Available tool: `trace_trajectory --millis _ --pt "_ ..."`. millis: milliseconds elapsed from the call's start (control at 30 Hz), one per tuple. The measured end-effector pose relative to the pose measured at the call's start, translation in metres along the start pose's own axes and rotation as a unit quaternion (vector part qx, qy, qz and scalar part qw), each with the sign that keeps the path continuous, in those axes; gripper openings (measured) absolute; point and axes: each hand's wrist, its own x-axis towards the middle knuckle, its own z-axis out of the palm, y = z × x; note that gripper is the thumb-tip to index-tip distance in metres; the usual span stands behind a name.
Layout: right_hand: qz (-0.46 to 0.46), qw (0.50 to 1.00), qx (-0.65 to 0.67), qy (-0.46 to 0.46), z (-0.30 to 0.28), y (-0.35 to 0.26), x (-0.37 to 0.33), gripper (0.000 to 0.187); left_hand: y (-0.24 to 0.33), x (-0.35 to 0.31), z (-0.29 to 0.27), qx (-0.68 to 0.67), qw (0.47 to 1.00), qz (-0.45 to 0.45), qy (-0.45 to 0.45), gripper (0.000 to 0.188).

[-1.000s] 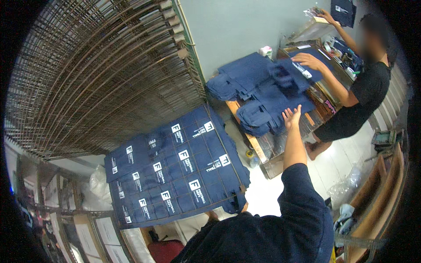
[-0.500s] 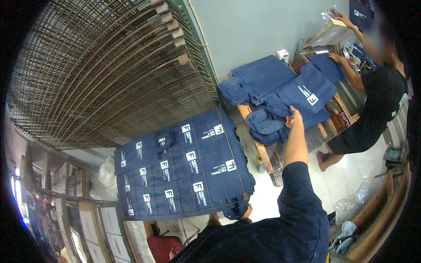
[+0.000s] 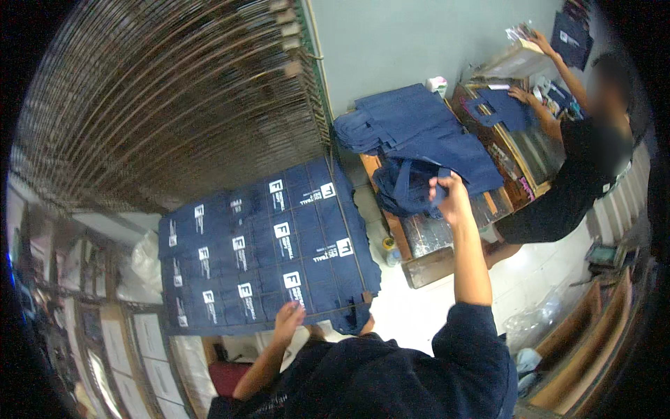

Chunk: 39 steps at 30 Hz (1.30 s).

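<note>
The right hand [image 3: 450, 198] reaches out with curled fingers at the edge of a dark blue fabric bag [image 3: 412, 183]; whether it grips is unclear. Just beyond that hand lie stacked blue bags [image 3: 405, 112]. The left hand [image 3: 287, 322], fingers loosely spread, is beside white-printed blue pieces [image 3: 255, 216] crossed by wire lines. Beyond them rise wire racks [image 3: 167, 119]. Right of the right hand, a co-worker [image 3: 579, 188] touches another blue piece [image 3: 515, 112].

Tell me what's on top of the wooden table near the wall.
Stacks of navy fabric pieces lie on the wooden table, the right hand at the nearer stack. The part beneath them is covered and cannot be seen.
</note>
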Motion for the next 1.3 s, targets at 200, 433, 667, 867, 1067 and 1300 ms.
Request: trace_trajectory --millis 200,433,667,867,1067,1300 --pt "0.083 0.967 -0.146 -0.189 0.014 -0.047 -0.156 0.055 0.084 0.06 0.119 -0.31 0.886 -0.195 -0.284 0.114" --pt "0.233 0.888 -0.285 -0.276 0.001 -0.051 -0.211 0.064 0.087 0.069 0.107 -0.471 0.822 -0.095 -0.306 0.093" --pt "0.231 0.856 -0.385 -0.255 0.002 -0.022 -0.187 0.057 0.075 0.064 0.046 -0.494 0.866 -0.06 -0.059 0.028" --pt "0.127 0.821 -0.502 -0.241 0.031 0.041 -0.148 0.045 0.078 0.041 -0.071 -0.449 0.881 0.102 0.108 0.03" --pt "0.014 0.751 -0.57 -0.333 0.11 0.097 -0.081 0.016 0.066 0.041 -0.178 -0.369 0.924 0.058 0.077 0.035" --pt "-0.143 0.518 -0.758 -0.369 0.256 0.157 -0.021 0.022 0.074 0.098 -0.255 -0.339 0.928 0.082 0.127 0.017"
